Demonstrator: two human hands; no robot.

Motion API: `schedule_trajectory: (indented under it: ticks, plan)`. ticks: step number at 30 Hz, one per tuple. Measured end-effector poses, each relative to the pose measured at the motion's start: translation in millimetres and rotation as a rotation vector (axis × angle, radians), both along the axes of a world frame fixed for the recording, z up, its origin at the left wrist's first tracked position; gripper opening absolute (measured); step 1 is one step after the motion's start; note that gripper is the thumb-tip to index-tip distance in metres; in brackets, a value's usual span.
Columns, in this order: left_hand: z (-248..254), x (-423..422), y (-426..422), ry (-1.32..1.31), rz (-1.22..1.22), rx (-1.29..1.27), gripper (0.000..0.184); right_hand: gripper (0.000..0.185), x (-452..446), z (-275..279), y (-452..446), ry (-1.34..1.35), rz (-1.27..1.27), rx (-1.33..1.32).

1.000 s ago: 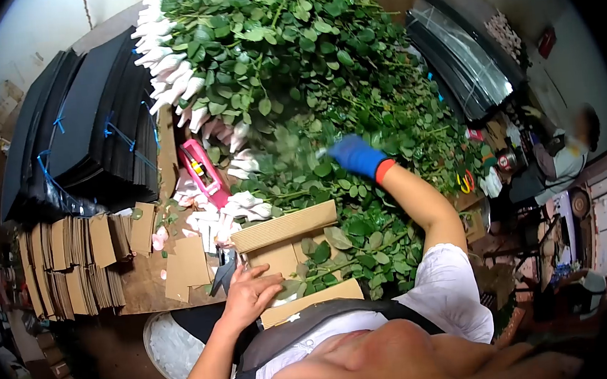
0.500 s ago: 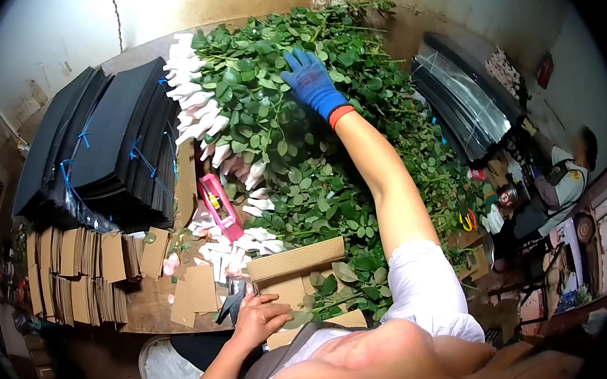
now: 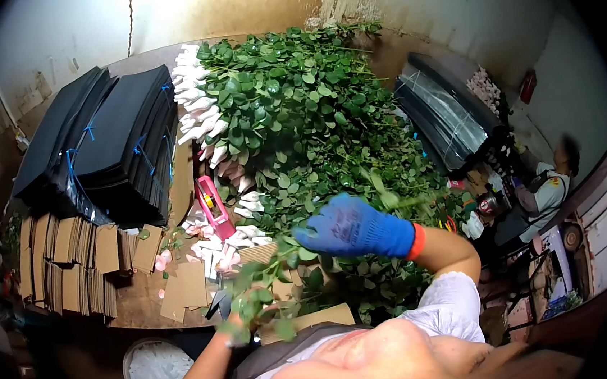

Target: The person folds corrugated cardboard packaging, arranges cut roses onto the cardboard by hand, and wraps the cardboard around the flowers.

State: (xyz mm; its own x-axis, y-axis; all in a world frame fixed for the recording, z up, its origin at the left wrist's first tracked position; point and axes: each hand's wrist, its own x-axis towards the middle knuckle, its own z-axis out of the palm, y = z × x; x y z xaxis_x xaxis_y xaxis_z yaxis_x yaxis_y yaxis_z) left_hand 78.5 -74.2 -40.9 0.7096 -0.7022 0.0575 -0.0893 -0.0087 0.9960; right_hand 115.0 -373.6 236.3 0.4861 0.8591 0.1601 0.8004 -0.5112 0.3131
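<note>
My right hand (image 3: 354,227), in a blue knit glove with a red cuff, is closed round a leafy rose stem (image 3: 258,286) above the near side of the pile. The stem's leaves hang down to the left, blurred, in front of my bare left hand (image 3: 237,324). That hand is by the table's front edge, and its fingers are hidden. Beyond lies a big heap of leafy rose stems (image 3: 296,111), the flower heads wrapped in white sleeves (image 3: 199,105) and pointing left. Corrugated cardboard (image 3: 258,253) lies under the held leaves.
A pink tape dispenser (image 3: 215,208) stands left of the roses. Stacked black sheets (image 3: 115,137) and cardboard pieces (image 3: 71,257) fill the left side. More wrapped black sheets (image 3: 445,116) lie right. A white tub (image 3: 157,375) is below the table; a person (image 3: 549,193) works at far right.
My right hand has come back from the far part of the heap toward my body, now with a rose stem in it. Leaves now cover my left hand's fingers.
</note>
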Motion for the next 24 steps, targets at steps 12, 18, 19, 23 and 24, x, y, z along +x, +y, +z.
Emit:
schedule_trajectory:
  ticks: [12,18,19,23,24]
  plan:
    - [38,-4,-12,-0.049,0.207,0.029,0.104,0.027,-88,-153,-94,0.59,-0.825,-0.031]
    - [48,3,-10,-0.183,0.08,0.228,0.047,0.04,-82,-138,-95,0.848,-0.855,-0.055]
    - [55,2,-12,-0.171,0.09,0.223,0.044,0.049,-80,-116,-105,0.947,-0.834,0.052]
    - [80,2,-14,-0.214,0.083,0.267,0.039,0.054,17,-46,-131,0.741,-0.927,0.019]
    - [80,5,-14,-0.23,0.066,0.293,0.039,0.048,47,-36,-129,0.535,-0.832,0.175]
